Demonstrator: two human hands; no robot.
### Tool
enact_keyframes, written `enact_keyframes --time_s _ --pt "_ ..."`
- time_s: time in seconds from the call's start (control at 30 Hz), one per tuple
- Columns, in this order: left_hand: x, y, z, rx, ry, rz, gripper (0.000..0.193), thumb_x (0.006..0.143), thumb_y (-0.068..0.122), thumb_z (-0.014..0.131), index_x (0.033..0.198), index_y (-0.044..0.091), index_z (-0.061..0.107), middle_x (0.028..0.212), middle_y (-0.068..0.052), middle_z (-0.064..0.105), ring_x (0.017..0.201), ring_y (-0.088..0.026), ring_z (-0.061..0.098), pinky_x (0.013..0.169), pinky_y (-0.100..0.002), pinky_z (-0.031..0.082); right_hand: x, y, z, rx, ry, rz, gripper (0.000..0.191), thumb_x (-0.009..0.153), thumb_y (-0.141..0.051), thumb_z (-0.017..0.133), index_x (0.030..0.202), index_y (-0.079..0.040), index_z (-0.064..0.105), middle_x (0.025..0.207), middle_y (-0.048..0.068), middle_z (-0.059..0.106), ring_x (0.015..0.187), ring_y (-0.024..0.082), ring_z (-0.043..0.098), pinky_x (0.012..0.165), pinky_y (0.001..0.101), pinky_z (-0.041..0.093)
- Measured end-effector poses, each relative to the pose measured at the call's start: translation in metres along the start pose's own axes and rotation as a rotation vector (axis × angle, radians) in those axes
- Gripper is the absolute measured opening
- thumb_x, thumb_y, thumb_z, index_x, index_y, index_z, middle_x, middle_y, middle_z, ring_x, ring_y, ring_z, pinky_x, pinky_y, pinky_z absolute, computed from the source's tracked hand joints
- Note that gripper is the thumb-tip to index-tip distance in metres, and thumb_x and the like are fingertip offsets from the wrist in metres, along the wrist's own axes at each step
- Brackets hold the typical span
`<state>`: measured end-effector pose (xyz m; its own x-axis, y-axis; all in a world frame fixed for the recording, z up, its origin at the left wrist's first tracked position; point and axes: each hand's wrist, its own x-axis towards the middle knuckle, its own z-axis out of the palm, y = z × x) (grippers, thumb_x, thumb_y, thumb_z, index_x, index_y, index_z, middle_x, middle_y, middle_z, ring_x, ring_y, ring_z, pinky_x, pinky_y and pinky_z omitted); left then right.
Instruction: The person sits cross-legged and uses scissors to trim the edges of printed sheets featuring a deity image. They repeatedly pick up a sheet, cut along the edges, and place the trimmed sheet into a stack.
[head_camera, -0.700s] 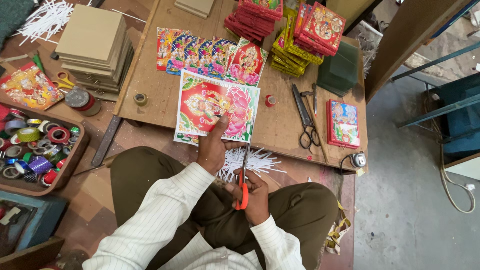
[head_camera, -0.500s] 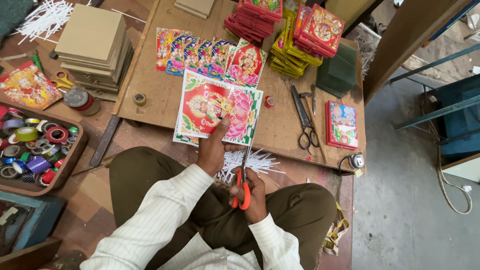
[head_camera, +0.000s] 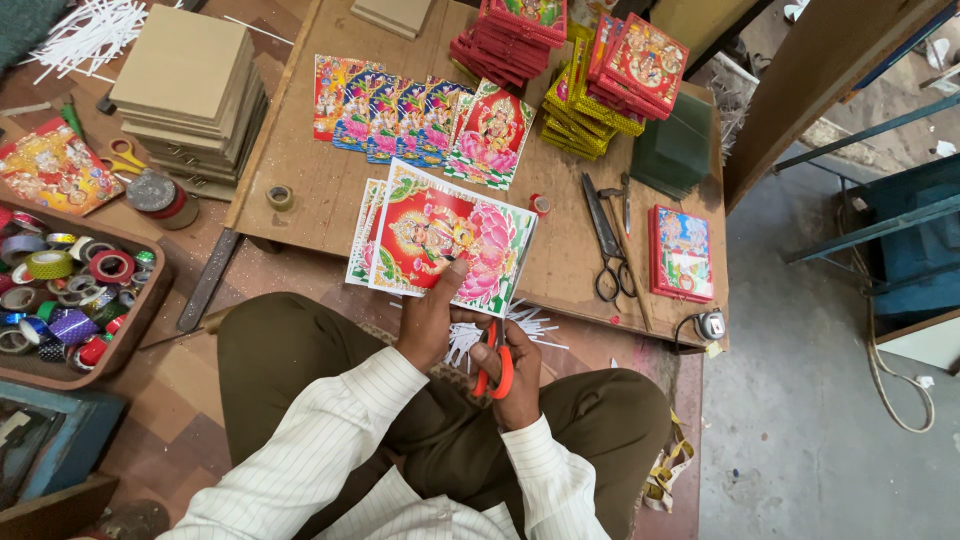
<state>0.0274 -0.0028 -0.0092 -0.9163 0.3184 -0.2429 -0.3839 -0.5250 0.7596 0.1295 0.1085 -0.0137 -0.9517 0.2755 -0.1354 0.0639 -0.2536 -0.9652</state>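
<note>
My left hand (head_camera: 430, 325) pinches the near edge of a colourful printed picture sheet (head_camera: 450, 238), holding it over the front edge of a low wooden board (head_camera: 310, 180). More sheets lie under it, fanned to the left. My right hand (head_camera: 515, 375) grips orange-handled scissors (head_camera: 493, 358), whose blades point up at the sheet's lower right edge. White paper trimmings (head_camera: 530, 325) lie below the sheet, above my lap.
On the board lie a row of small pictures (head_camera: 400, 115), stacks of framed pictures (head_camera: 600, 70), black shears (head_camera: 605, 240), a red framed picture (head_camera: 682, 252) and a tape roll (head_camera: 280, 197). To the left stand stacked brown boards (head_camera: 190, 85) and a tray of tape rolls (head_camera: 60, 295).
The sheet has turned a little clockwise in my left hand. The scissors have shifted slightly to the right along its lower edge.
</note>
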Motion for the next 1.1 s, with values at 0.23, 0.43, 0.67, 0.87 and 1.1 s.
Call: enact_keyframes --time_s 0.23,0.43,0.67,0.87,1.1 --pt "0.0 -0.003 0.0 -0.043 -0.005 -0.009 0.042 0.098 0.034 0.062 0.123 0.0 0.061 0.103 -0.01 0.072 0.077 -0.019 0.075 0.06 -0.033 0.065 0.001 0.003 0.001 0.003 0.039 0.016 0.038 0.082 -0.015 0.078 0.113 0.003 0.065 0.063 0.004 0.062 0.047 0.011 0.057 0.045 0.0237 0.046" --pt "0.001 -0.003 0.001 -0.061 -0.003 -0.014 0.04 0.098 0.032 0.064 0.122 0.001 0.062 0.102 -0.01 0.072 0.077 -0.018 0.074 0.058 -0.033 0.064 0.001 0.011 0.002 0.043 0.097 0.063 0.033 0.082 -0.007 0.08 0.109 0.003 0.065 0.058 0.002 0.059 0.041 0.01 0.053 0.039 0.0238 0.044" --pt "0.002 -0.004 -0.001 -0.062 -0.004 -0.026 0.039 0.098 0.031 0.064 0.121 0.0 0.061 0.101 -0.011 0.072 0.076 -0.019 0.074 0.058 -0.034 0.065 0.003 0.016 0.004 0.01 0.143 0.05 0.034 0.081 -0.004 0.082 0.111 0.003 0.068 0.06 -0.001 0.061 0.044 0.006 0.053 0.04 0.0225 0.044" --pt "0.002 -0.001 -0.002 -0.042 0.007 -0.036 0.038 0.098 0.031 0.064 0.12 0.0 0.062 0.1 -0.01 0.072 0.075 -0.019 0.074 0.058 -0.034 0.064 0.002 0.016 0.007 0.016 0.114 0.037 0.031 0.083 -0.008 0.081 0.107 0.005 0.066 0.06 0.003 0.062 0.043 0.008 0.055 0.04 0.0233 0.045" --pt "0.002 0.001 -0.004 -0.028 0.004 -0.048 0.038 0.098 0.031 0.065 0.118 -0.001 0.063 0.098 -0.01 0.073 0.074 -0.019 0.074 0.059 -0.034 0.064 0.002 0.017 0.009 0.014 0.101 0.02 0.029 0.085 -0.01 0.079 0.107 0.005 0.066 0.063 0.004 0.064 0.044 0.008 0.055 0.04 0.023 0.045"
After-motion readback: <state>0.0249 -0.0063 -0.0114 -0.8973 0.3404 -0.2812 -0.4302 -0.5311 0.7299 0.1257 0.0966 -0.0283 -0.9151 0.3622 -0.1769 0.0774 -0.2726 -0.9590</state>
